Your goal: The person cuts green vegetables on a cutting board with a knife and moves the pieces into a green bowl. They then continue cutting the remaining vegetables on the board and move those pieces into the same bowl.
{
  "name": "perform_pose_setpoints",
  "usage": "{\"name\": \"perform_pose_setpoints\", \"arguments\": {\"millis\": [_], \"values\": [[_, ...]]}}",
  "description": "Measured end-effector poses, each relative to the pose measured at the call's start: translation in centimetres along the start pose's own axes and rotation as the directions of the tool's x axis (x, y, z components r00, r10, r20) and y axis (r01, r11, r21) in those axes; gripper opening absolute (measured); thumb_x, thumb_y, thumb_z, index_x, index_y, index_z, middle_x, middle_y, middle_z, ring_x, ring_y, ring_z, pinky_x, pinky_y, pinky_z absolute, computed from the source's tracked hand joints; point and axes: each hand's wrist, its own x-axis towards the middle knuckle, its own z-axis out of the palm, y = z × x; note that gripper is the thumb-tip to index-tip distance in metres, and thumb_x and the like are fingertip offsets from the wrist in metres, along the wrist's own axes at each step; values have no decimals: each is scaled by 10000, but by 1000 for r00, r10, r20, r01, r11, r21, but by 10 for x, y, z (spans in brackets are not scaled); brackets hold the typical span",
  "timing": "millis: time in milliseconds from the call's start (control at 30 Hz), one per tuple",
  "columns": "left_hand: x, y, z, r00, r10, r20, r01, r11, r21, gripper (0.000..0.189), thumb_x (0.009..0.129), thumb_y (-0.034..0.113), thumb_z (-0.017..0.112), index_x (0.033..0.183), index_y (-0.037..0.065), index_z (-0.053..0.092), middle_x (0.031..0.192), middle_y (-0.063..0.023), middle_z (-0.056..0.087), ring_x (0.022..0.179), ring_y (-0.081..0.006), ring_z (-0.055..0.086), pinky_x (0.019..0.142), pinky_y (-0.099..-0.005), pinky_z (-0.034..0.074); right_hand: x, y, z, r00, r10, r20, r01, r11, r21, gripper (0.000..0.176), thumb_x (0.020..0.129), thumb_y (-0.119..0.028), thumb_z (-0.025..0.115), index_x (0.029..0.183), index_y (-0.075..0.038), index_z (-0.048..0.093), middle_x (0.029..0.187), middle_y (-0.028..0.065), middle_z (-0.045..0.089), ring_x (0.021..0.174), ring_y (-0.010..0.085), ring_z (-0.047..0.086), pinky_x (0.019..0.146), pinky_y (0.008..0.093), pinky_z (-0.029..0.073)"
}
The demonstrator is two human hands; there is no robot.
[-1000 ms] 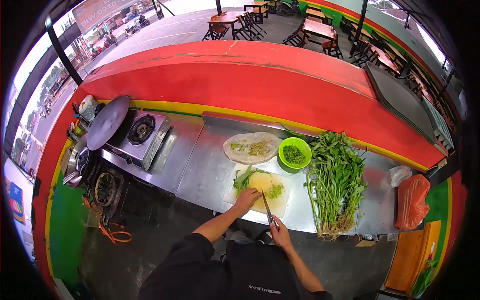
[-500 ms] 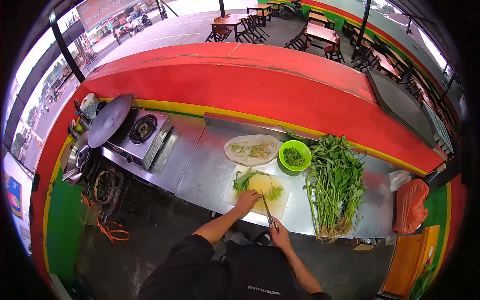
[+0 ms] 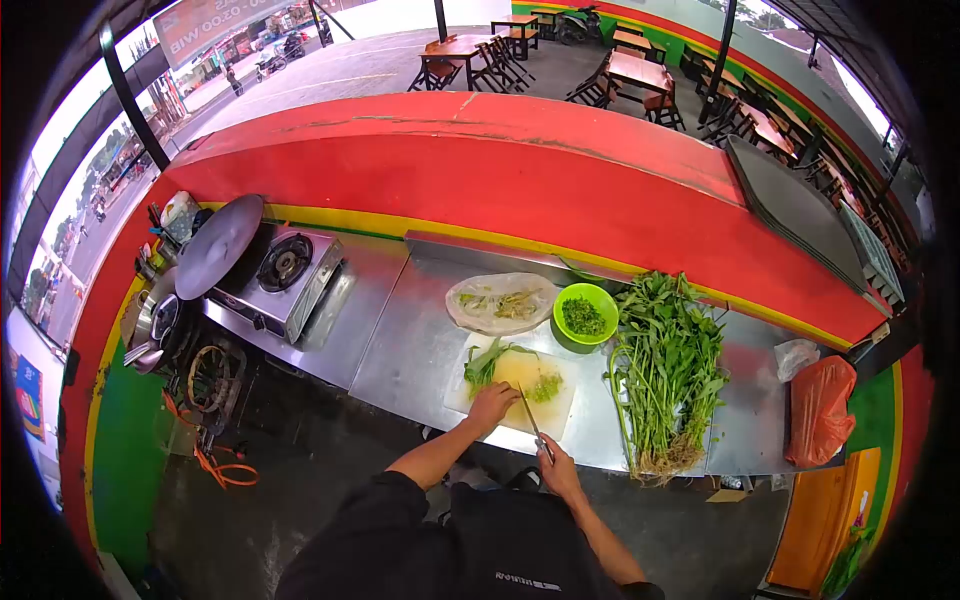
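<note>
On a white cutting board (image 3: 563,425), my left hand (image 3: 493,408) is closed over the lower end of a small bunch of leafy greens (image 3: 484,367); its fingertips are hard to make out. A knife (image 3: 530,417) is gripped by the handle in my right hand (image 3: 557,468), its blade pointing away from me, close beside my left fingers. To the right of the blade lies a small heap of chopped pale-green pieces (image 3: 545,387). Behind the board are a clear plastic bag (image 3: 502,303) with cut stems and a lime-green bowl (image 3: 580,342) of chopped greens.
A large pile of rooted leafy greens (image 3: 668,370) covers the steel counter (image 3: 385,340) right of the board. Further right is an orange plastic bag (image 3: 820,410). A gas stove (image 3: 285,265) and a big wok lid (image 3: 220,245) stand left. A red wall (image 3: 480,180) runs behind.
The whole view has shifted slightly. Both hands and the knife keep nearly the same place over the board, and the greens look unchanged.
</note>
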Motion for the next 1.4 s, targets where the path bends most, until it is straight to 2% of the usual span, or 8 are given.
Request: {"name": "perform_pose_setpoints", "arguments": {"millis": [233, 333, 433, 767, 867, 967, 1033, 1400], "values": [[-3, 0, -2, 996, 75, -57, -75, 997, 1, 167, 921, 192, 712, 1065, 123, 759, 933, -77, 649, 920, -299, 655, 806, -446, 517, -2, 5, 2, 1000, 26, 2, -26, 999, -29, 453, 1039, -247, 612, 1487, -194, 566, 1199, 281, 713, 1121, 481, 680, 933, 489, 557], [-4, 1, -2, 1000, 28, 3, -28, 1000, -12, 209, 955, 229, 673, 1126, 140, 753, 1010, -51, 637, 1016, -281, 635, 868, -445, 497, -1, 17, 9, 990, -122, -69, 118, 991, -60, 443, 1035, -256, 614, 1469, -175, 583, 1100, 282, 730, 994, 460, 727, 838, 476, 560], [-1, 0, -2, 997, 66, -47, -66, 998, 2, 166, 934, 203, 693, 1065, 119, 750, 934, -66, 655, 915, -304, 654, 805, -453, 519, 2, 26, 13, 985, -157, -68, 154, 987, -42, 475, 1034, -238, 617, 1503, -216, 545, 1201, 276, 711, 1100, 503, 670, 923, 518, 552], [-5, 8, -7, 1000, 12, -3, -12, 1000, 26, 212, 954, 205, 656, 1136, 141, 744, 1008, -60, 636, 1012, -290, 631, 875, -455, 505, 2, 26, 13, 984, -170, -50, 169, 985, -22, 460, 1041, -225, 607, 1492, -152, 551, 1286, 253, 691, 1196, 457, 659, 971, 469, 545], [-4, 8, -7, 998, -26, 53, 25, 999, 23, 211, 959, 205, 655, 1144, 147, 740, 1009, -60, 635, 1013, -293, 629, 880, -454, 504, 7, 37, 19, 968, -236, -82, 237, 971, -3, 485, 1042, -230, 613, 1509, -132, 525, 1257, 261, 705, 1090, 434, 719, 939, 478, 553], [-5, 4, -2, 1000, -10, 18, 10, 1000, 23, 204, 965, 206, 656, 1143, 149, 736, 999, -59, 629, 1003, -293, 626, 876, -452, 502, 9, 43, 20, 983, -179, -43, 183, 975, 122, 495, 1055, -253, 619, 1519, -116, 519, 1039, 186, 759, 861, 279, 745, 798, 392, 571], [-6, 1, 0, 1000, -3, 6, 3, 1000, -20, 198, 970, 209, 656, 1142, 148, 734, 997, -56, 625, 998, -291, 623, 873, -453, 499, 11, 46, 21, 994, -96, 42, 78, 944, 321, 492, 1071, -271, 618, 1530, -129, 515, 817, 61, 671, 675, 117, 612, 633, 280, 498], [-8, 0, 0, 1000, -7, 10, 8, 998, -56, 186, 963, 191, 647, 1128, 148, 719, 1015, -56, 616, 1028, -288, 611, 896, -448, 483, 9, 41, 17, 973, 84, 217, -195, 802, 565, 514, 1080, -251, 613, 1568, -189, 462, 702, -14, 561, 501, 68, 459, 423, 258, 368]]}}
